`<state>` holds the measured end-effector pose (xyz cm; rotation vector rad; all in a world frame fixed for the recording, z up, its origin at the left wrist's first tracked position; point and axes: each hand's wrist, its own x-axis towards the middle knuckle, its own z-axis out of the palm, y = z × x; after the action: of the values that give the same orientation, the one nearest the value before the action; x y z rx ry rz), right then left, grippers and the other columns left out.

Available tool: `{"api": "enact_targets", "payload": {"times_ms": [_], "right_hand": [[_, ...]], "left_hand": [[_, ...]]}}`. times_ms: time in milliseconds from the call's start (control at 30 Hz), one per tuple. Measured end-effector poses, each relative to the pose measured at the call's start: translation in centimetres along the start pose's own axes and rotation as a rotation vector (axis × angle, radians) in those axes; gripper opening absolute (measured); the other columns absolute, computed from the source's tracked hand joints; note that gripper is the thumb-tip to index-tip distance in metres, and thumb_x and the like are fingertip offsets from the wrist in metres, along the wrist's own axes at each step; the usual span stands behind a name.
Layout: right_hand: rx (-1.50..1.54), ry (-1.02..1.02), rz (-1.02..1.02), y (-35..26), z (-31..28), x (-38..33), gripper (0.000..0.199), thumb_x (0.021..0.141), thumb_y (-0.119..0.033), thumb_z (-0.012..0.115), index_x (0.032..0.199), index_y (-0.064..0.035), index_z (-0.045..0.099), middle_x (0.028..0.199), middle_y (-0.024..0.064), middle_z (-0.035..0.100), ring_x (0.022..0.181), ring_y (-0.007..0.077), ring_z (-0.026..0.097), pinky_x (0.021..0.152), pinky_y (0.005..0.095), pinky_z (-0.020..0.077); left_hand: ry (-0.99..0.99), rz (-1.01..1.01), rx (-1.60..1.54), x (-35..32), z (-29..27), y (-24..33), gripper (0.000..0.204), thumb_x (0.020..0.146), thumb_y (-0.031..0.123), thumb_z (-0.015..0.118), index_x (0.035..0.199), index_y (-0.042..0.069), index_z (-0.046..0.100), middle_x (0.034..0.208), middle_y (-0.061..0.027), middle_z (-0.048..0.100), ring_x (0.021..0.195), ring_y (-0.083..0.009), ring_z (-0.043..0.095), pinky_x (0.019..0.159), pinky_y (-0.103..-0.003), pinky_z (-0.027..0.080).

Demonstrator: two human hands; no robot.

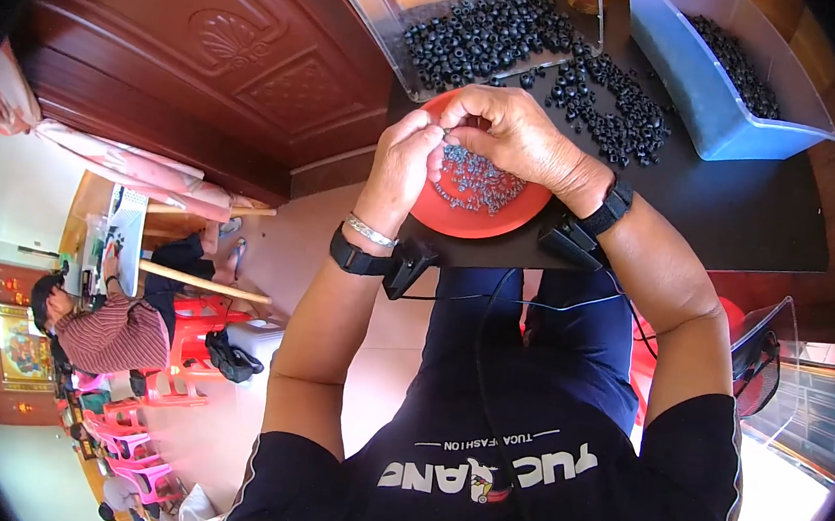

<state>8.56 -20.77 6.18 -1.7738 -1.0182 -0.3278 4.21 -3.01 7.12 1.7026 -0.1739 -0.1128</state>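
Note:
Over a round red plate (466, 225), my left hand (405, 164) and my right hand (515, 137) meet, fingertips almost touching. Each hand is closed in a pinch between thumb and fingers. Whatever sits between the fingertips is very small and mostly hidden, so I cannot name it. Many tiny grey, shiny pieces (485, 182) lie spread on the plate below. Just past my right hand, a heap of small black ring-like parts (603, 108) covers part of the dark tabletop (733, 216).
A clear bin (385, 26) lies at the back with black parts spilling out. To its right stands a bluish translucent bin (751, 142) holding more. Wrist straps with black devices and cables (509, 300) hang near the table edge. Another person (114, 332) sits far left.

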Motion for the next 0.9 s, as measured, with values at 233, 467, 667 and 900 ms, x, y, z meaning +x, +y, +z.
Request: {"api": "enact_targets", "payload": {"times_ms": [233, 467, 667, 900], "right_hand": [[0.293, -0.012, 0.146, 0.7, 0.6, -0.1, 0.017, 0.084, -0.015, 0.070, 0.093, -0.0022, 0.063, 0.082, 0.0095, 0.067, 0.077, 0.0177, 0.065, 0.072, 0.0312, 0.0512], [0.399, -0.187, 0.323, 0.4, 0.7, -0.3, 0.029, 0.096, -0.031, 0.057, 0.097, -0.0019, 0.062, 0.074, 0.0026, 0.060, 0.070, 0.0113, 0.055, 0.068, 0.0277, 0.0475], [0.393, -0.177, 0.316, 0.7, 1.0, -0.3, 0.024, 0.096, -0.024, 0.055, 0.098, -0.0016, 0.063, 0.074, 0.0033, 0.061, 0.072, 0.0116, 0.057, 0.069, 0.0284, 0.0482], [-0.021, -0.096, 0.089, 0.0, 0.7, -0.5, 0.010, 0.090, -0.012, 0.061, 0.093, -0.0024, 0.061, 0.081, 0.0094, 0.065, 0.076, 0.0208, 0.063, 0.071, 0.0311, 0.0501]], "left_hand": [[0.024, 0.155, 0.065, 0.0, -0.5, -0.6, 0.018, 0.094, 0.021, 0.047, 0.089, 0.007, 0.056, 0.068, 0.0029, 0.051, 0.059, -0.0066, 0.048, 0.052, -0.019, 0.034], [0.220, 0.480, 0.692, -0.8, 0.5, 1.2, 0.011, 0.091, 0.014, 0.048, 0.090, 0.003, 0.052, 0.072, -0.0176, 0.057, 0.067, -0.0335, 0.058, 0.061, -0.041, 0.045], [0.209, 0.458, 0.779, -0.8, 0.3, 1.1, 0.010, 0.088, 0.014, 0.050, 0.088, 0.004, 0.052, 0.075, -0.0219, 0.059, 0.072, -0.0419, 0.059, 0.063, -0.048, 0.046], [0.203, 0.413, 0.723, -0.4, -0.1, 0.7, 0.016, 0.087, 0.015, 0.047, 0.081, 0.002, 0.054, 0.068, -0.0228, 0.057, 0.068, -0.0425, 0.058, 0.062, -0.047, 0.045]]}}
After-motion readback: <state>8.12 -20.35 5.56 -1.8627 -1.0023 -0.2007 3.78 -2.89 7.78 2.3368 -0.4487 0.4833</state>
